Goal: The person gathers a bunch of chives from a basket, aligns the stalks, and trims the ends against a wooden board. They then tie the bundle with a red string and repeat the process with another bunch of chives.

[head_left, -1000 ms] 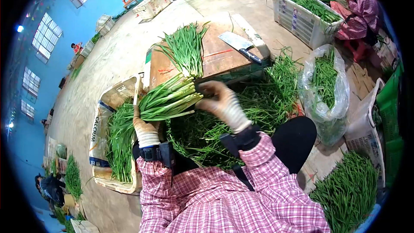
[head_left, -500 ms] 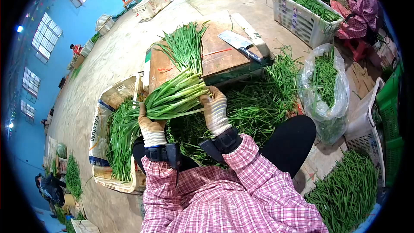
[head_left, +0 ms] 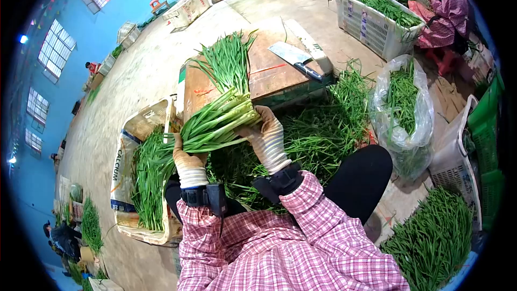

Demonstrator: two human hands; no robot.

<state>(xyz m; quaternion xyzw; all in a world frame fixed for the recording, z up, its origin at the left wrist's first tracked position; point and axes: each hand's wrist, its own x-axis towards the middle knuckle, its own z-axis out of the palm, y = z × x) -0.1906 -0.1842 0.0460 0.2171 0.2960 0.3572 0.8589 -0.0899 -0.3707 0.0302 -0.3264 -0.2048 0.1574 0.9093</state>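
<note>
In the head view, both my hands wear pale striped work gloves and hold a bunch of garlic chives (head_left: 218, 121) above my lap. My left hand (head_left: 188, 160) is closed round the leafy side. My right hand (head_left: 267, 136) grips the pale stem ends from the right and below; its fingertips are partly hidden under the stems. Just beyond, another chive bunch (head_left: 226, 60) lies on the wooden board (head_left: 269, 82), its lower end overlapped by the held one. A cleaver (head_left: 291, 53) with a black handle rests at the board's right side.
Left of me stands a crate (head_left: 125, 225) with chives and a sack in it. Loose greens (head_left: 312, 140) cover the space below the board. On the right are a plastic bag of greens (head_left: 403, 102), a chive pile (head_left: 431, 242) and a full white crate (head_left: 371, 29); a person (head_left: 449, 11) sits behind.
My right hand has shifted slightly in and under the stem ends, its fingers now further beneath the bunch. My left hand keeps its hold. The whole view has tilted slightly.
</note>
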